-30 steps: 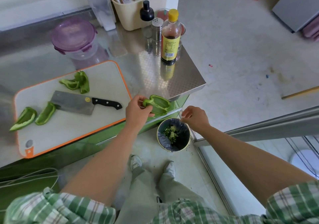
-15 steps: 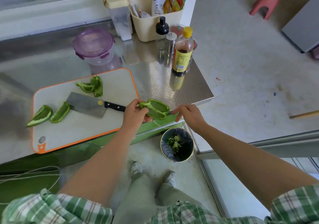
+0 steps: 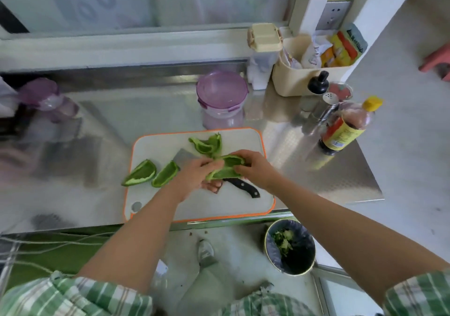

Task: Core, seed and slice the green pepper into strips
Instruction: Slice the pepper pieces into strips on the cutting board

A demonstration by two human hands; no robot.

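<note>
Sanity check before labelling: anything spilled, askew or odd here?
Nothing spilled or damaged. One oddity: the cleaver lies on the cutting board, partly hidden beneath the left hand and right hand, which hold a pepper piece.

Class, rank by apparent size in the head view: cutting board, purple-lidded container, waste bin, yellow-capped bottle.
1. cutting board
2. purple-lidded container and waste bin: alike; the bin stands farther off, on the floor
3. yellow-capped bottle

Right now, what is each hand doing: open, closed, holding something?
Left hand: grips the left end of the pepper piece.
Right hand: grips the right end of the same piece.
</note>
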